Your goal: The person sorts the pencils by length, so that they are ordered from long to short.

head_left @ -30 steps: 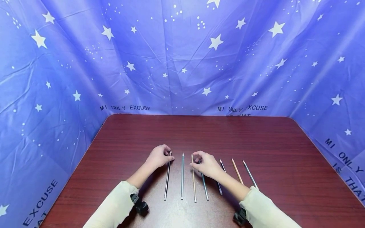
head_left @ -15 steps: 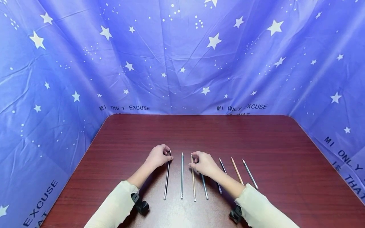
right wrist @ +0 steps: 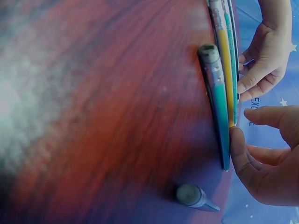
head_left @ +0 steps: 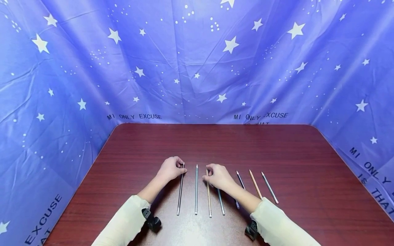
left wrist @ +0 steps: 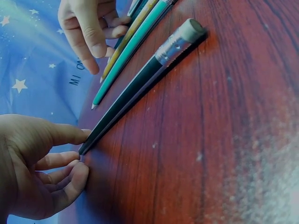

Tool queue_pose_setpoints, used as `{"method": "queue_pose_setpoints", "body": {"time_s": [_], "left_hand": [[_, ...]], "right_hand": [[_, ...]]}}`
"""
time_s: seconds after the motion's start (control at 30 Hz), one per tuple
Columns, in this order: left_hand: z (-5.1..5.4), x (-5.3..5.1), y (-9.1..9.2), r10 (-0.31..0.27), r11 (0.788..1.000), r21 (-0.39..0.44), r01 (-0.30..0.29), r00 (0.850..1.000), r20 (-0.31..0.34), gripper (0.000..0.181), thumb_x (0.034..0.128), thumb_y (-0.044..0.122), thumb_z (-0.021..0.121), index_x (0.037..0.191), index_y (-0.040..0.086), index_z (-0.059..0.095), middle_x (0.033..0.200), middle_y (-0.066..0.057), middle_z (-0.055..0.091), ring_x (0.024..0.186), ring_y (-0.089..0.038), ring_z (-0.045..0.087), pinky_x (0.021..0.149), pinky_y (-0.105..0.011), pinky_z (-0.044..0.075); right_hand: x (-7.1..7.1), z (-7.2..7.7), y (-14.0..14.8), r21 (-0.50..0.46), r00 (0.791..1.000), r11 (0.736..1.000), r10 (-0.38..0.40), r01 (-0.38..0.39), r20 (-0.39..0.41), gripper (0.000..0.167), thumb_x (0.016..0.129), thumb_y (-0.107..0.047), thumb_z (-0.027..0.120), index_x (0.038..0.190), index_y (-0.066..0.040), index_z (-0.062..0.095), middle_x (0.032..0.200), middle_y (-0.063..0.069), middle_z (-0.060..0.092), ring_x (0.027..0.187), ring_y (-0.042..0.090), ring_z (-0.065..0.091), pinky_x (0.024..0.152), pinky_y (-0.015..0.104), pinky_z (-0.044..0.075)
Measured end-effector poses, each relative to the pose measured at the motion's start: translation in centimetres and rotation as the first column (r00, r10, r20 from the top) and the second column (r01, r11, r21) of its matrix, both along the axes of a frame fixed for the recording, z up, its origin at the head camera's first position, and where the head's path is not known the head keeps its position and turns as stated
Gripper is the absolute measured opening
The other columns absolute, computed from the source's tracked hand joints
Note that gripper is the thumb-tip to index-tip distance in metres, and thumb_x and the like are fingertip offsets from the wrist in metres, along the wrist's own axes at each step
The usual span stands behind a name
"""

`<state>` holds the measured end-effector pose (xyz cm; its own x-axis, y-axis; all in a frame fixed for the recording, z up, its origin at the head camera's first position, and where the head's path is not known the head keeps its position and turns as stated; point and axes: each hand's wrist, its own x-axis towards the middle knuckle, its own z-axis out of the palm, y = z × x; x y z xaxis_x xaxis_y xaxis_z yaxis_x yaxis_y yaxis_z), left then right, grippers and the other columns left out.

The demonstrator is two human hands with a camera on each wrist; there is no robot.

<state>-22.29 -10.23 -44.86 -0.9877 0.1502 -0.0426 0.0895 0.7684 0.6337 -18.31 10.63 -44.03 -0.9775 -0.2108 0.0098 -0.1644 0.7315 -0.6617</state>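
Thumb and forefinger of my left hand [head_left: 170, 169] pinch the sharpened end of a black pencil [head_left: 180, 193], which lies on the table with its eraser towards me. My right hand [head_left: 220, 177] hovers around the point of a yellow pencil [head_left: 209, 201], its thumb and fingers spread; the forefinger is close to the tip, and contact is hard to tell. Between the hands lies a green-blue pencil [head_left: 196, 191]. Another green-blue pencil [right wrist: 219, 100] runs partly under my right hand in the head view. Farther right, a dark pencil [head_left: 241, 179] is partly covered by my forearm.
An orange pencil [head_left: 254, 182] and a grey-blue pencil [head_left: 270, 188] lie at the right of the row, tilted. The reddish-brown table [head_left: 154, 140] meets a blue star-patterned curtain [head_left: 197, 61] at its back and sides.
My right hand and forearm have shifted slightly left, the thumb passing a little farther beyond the yellow pencil. The left hand and the pencils appear unmoved.
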Motion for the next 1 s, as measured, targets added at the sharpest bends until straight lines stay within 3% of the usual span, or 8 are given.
{"method": "queue_pose_setpoints", "body": {"time_s": [0.2,0.43,0.67,0.73,0.93,1.0], "left_hand": [[-0.21,-0.02,0.05,0.001,1.000,0.003,-0.001,1.000,0.000,0.027,0.0719,0.023,0.078,0.092,0.010,0.066,0.078,0.000,0.060,0.071,-0.012,0.053,0.066,-0.027,0.046],[-0.15,0.17,0.06,0.005,1.000,0.010,-0.005,1.000,-0.003,0.027,0.0724,0.022,0.078,0.093,0.009,0.066,0.077,0.000,0.059,0.069,-0.011,0.052,0.063,-0.025,0.045],[-0.32,0.18,0.09,0.014,0.989,0.148,-0.029,0.995,0.098,0.029,0.0764,0.015,0.075,0.099,0.002,0.062,0.076,-0.003,0.054,0.045,-0.010,0.054,0.042,-0.023,0.052],[-0.38,0.14,0.13,0.013,0.985,0.171,-0.032,0.994,0.110,0.028,0.0772,0.013,0.074,0.099,0.001,0.061,0.075,-0.004,0.053,0.045,-0.011,0.055,0.042,-0.023,0.053],[-0.44,0.13,0.22,0.026,0.968,0.243,-0.060,0.990,0.140,0.026,0.0778,0.007,0.073,0.099,-0.002,0.060,0.071,-0.004,0.051,0.050,-0.012,0.056,0.044,-0.025,0.056],[-0.41,0.17,0.23,0.026,0.967,0.248,-0.060,0.990,0.139,0.026,0.0783,0.006,0.072,0.100,-0.003,0.060,0.071,-0.004,0.051,0.051,-0.012,0.056,0.045,-0.024,0.056]], "right_hand": [[-0.22,-0.23,-0.20,0.058,0.999,0.998,-0.004,0.006,-0.032,0.028,0.075,-0.014,0.073,0.098,0.000,0.066,0.065,-0.003,0.055,0.053,0.006,0.049,0.054,0.019,0.044],[-0.36,-0.33,-0.37,0.110,0.998,0.994,0.002,0.004,-0.057,0.033,0.074,-0.015,0.074,0.102,0.001,0.068,0.062,-0.003,0.056,0.057,0.007,0.049,0.052,0.020,0.045],[-0.32,-0.24,-0.43,0.170,0.999,0.985,0.002,0.007,-0.054,0.045,0.071,-0.017,0.076,0.111,0.000,0.066,0.060,-0.003,0.058,0.059,0.010,0.053,0.066,0.037,0.052],[-0.30,-0.21,-0.47,0.185,0.999,0.983,-0.001,0.010,-0.047,0.048,0.070,-0.017,0.076,0.113,0.000,0.065,0.061,-0.002,0.060,0.061,0.011,0.055,0.070,0.041,0.052],[-0.20,-0.19,-0.62,0.210,0.998,0.977,-0.006,0.018,-0.055,0.051,0.069,-0.014,0.077,0.116,0.000,0.064,0.095,0.012,0.071,0.086,0.024,0.065,0.080,0.048,0.053],[-0.12,-0.19,-0.67,0.204,0.998,0.979,-0.001,0.015,-0.066,0.050,0.068,-0.012,0.077,0.115,0.001,0.064,0.096,0.014,0.071,0.084,0.026,0.065,0.077,0.046,0.054]]}}
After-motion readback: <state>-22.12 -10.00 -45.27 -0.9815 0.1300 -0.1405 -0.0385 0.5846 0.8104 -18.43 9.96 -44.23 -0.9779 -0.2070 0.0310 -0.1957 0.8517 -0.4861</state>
